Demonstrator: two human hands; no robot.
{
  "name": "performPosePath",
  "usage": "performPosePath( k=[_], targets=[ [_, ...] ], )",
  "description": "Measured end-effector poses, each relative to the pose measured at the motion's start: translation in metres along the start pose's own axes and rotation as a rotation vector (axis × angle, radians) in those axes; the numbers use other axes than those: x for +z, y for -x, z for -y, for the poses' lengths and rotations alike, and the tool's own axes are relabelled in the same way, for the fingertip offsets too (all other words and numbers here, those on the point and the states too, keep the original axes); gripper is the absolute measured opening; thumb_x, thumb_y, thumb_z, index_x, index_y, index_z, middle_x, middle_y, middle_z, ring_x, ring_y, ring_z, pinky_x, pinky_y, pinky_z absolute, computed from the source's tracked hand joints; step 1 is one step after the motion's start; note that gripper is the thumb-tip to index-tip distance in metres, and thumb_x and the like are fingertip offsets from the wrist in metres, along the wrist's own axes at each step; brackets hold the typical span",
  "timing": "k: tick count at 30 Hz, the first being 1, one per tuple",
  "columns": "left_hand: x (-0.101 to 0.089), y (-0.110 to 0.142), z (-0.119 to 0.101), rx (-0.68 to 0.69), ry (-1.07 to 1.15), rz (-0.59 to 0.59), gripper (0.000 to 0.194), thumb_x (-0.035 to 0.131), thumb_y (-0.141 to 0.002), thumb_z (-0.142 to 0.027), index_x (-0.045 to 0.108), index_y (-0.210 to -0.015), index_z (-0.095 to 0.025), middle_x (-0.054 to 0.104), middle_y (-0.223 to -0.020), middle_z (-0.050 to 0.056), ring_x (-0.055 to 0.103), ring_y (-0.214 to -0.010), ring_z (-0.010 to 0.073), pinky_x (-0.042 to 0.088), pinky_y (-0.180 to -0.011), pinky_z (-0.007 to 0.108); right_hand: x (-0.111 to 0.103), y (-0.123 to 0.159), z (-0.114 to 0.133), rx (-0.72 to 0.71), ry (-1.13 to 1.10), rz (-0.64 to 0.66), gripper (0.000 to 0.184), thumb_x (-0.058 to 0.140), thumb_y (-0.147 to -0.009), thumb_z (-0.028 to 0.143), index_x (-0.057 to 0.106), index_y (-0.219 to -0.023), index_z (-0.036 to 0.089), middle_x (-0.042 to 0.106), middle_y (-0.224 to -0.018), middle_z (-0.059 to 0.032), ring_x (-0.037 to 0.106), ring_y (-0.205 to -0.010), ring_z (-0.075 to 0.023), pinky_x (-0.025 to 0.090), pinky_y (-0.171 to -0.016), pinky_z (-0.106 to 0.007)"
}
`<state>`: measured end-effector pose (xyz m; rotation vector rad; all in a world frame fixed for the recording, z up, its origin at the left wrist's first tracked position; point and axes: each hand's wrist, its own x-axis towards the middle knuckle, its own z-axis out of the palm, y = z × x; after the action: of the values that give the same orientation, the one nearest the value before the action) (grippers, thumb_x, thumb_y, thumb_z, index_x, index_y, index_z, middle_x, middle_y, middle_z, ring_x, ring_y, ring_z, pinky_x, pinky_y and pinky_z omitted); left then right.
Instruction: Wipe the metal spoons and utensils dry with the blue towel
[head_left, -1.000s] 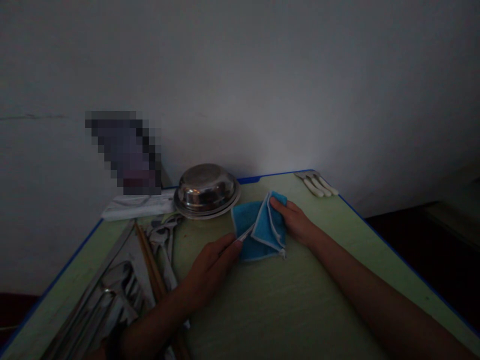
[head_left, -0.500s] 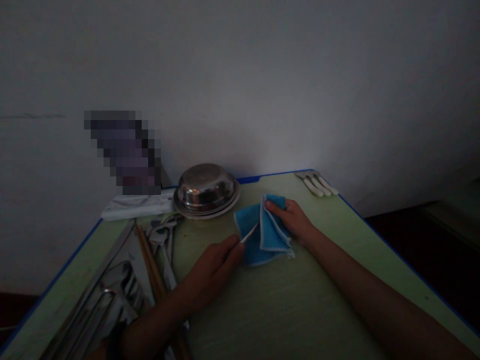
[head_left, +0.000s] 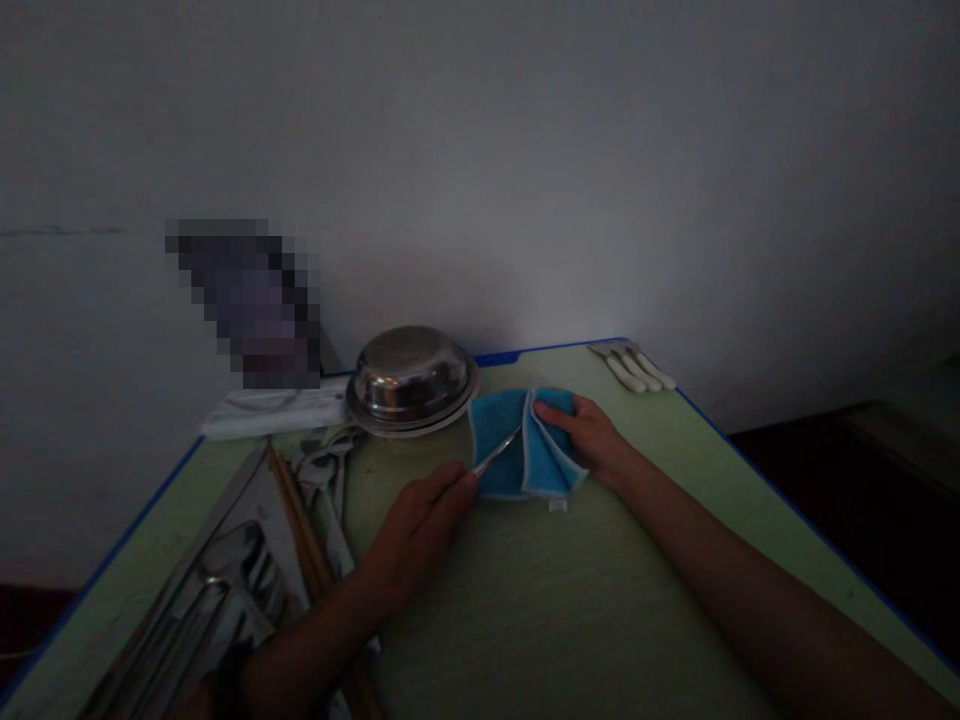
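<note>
My left hand (head_left: pixel 431 515) is closed around one end of a thin metal utensil (head_left: pixel 496 452). The utensil slants up to the right, and its far end is hidden in the folds of a blue cloth (head_left: pixel 501 425) with pale edging. My right hand (head_left: pixel 592 432) grips this cloth from the right, thumb on top, pinching the folded part around the utensil's hidden end. Which kind of utensil it is cannot be made out. Both hands are above the middle of the green table (head_left: pixel 517 610).
An upturned steel bowl (head_left: pixel 412 370) rests on a plate at the back. Three white-handled forks (head_left: pixel 637 370) lie at the far right corner. Left of my arm are wooden chopsticks (head_left: pixel 300 520), metal spoons (head_left: pixel 322 480) and a tray of cutlery (head_left: pixel 217 590). A blurred-out upright object (head_left: pixel 247 300) stands back left.
My left hand has drawn slightly left and down, and more of the utensil shows between it and the cloth. The cloth's lower edge has lifted and lies flatter. The right hand has barely moved.
</note>
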<state>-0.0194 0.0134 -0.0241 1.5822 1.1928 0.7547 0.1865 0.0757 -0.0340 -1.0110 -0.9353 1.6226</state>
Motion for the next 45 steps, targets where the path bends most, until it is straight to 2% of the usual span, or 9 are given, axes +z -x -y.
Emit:
performPosePath(
  k=[6,13,17,19,23,29,36,41,45],
  targets=[
    [-0.001,-0.001,-0.006,0.020,-0.095,-0.061,0.030,0.036,-0.086,-0.037,0.040,-0.062,-0.018,0.038,-0.054,-0.005,0.036,-0.048,0.0093,0.030,-0.045,0.020,-0.007,-0.003,0.001,0.016,-0.110,0.050,0.022,0.073,-0.059,0.021,0.064,-0.079,0.017,0.069,-0.072,-0.0003,0.062,-0.061,-0.0125,0.051,-0.070,-0.030],
    [0.000,0.000,-0.013,0.061,-0.257,0.046,0.029,0.034,-0.087,-0.035,0.043,-0.065,-0.018,0.042,-0.056,-0.005,0.041,-0.051,0.0102,0.031,-0.048,0.021,-0.008,-0.006,-0.002,0.020,-0.184,0.085,0.020,0.071,-0.058,0.015,0.065,-0.078,0.015,0.070,-0.072,-0.0021,0.064,-0.063,-0.0149,0.050,-0.075,-0.033],
    [0.000,0.000,-0.012,0.064,-0.286,0.056,0.030,0.033,-0.088,-0.035,0.041,-0.065,-0.018,0.041,-0.056,-0.005,0.041,-0.051,0.0099,0.032,-0.049,0.021,-0.006,-0.007,0.005,-0.023,-0.258,0.070,0.014,0.063,-0.065,0.025,0.064,-0.078,0.018,0.070,-0.074,-0.0014,0.064,-0.074,-0.0184,0.049,-0.079,-0.035],
    [-0.001,0.000,-0.010,0.055,-0.286,0.056,0.031,0.033,-0.088,-0.036,0.040,-0.064,-0.019,0.039,-0.055,-0.006,0.041,-0.050,0.0098,0.031,-0.049,0.021,-0.007,-0.007,0.010,-0.032,-0.297,0.074,0.017,0.055,-0.067,0.032,0.063,-0.076,0.019,0.069,-0.075,-0.0025,0.063,-0.083,-0.0210,0.048,-0.080,-0.037],
    [-0.001,-0.001,-0.007,0.051,-0.280,0.049,0.031,0.033,-0.087,-0.036,0.040,-0.063,-0.019,0.038,-0.054,-0.005,0.040,-0.050,0.0099,0.031,-0.047,0.021,-0.008,-0.006,0.014,0.007,-0.316,0.156,0.022,0.047,-0.064,0.033,0.061,-0.073,0.019,0.069,-0.078,-0.0054,0.061,-0.090,-0.0248,0.047,-0.081,-0.043],
    [0.000,-0.001,-0.007,0.070,-0.217,0.057,0.031,0.033,-0.088,-0.036,0.042,-0.064,-0.018,0.040,-0.056,-0.005,0.040,-0.051,0.0098,0.032,-0.048,0.020,-0.003,-0.004,0.002,0.015,-0.231,0.154,0.014,0.060,-0.061,0.014,0.062,-0.075,0.017,0.069,-0.075,-0.0014,0.064,-0.077,-0.0177,0.047,-0.081,-0.034],
    [-0.001,0.001,-0.012,0.073,-0.207,0.089,0.029,0.033,-0.088,-0.035,0.045,-0.068,-0.018,0.041,-0.056,-0.005,0.039,-0.050,0.0097,0.032,-0.047,0.020,0.003,-0.004,-0.004,-0.041,-0.146,0.040,0.019,0.071,-0.061,0.020,0.062,-0.077,0.017,0.068,-0.070,0.0013,0.062,-0.062,-0.0119,0.048,-0.072,-0.030],
    [-0.001,0.001,-0.012,0.077,-0.242,0.082,0.030,0.033,-0.088,-0.037,0.042,-0.065,-0.019,0.040,-0.055,-0.006,0.040,-0.051,0.0100,0.032,-0.049,0.021,0.005,-0.002,-0.005,-0.070,-0.103,-0.045,0.025,0.074,-0.057,0.021,0.061,-0.078,0.019,0.067,-0.070,0.0036,0.061,-0.063,-0.0118,0.048,-0.068,-0.028],
    [-0.001,0.001,-0.010,0.056,-0.236,0.074,0.031,0.034,-0.087,-0.037,0.040,-0.063,-0.019,0.040,-0.054,-0.005,0.040,-0.051,0.0106,0.032,-0.049,0.021,0.004,0.000,-0.003,-0.032,-0.110,-0.038,0.027,0.075,-0.056,0.021,0.062,-0.079,0.019,0.068,-0.071,0.0021,0.061,-0.063,-0.0126,0.048,-0.070,-0.030]
  ],
)
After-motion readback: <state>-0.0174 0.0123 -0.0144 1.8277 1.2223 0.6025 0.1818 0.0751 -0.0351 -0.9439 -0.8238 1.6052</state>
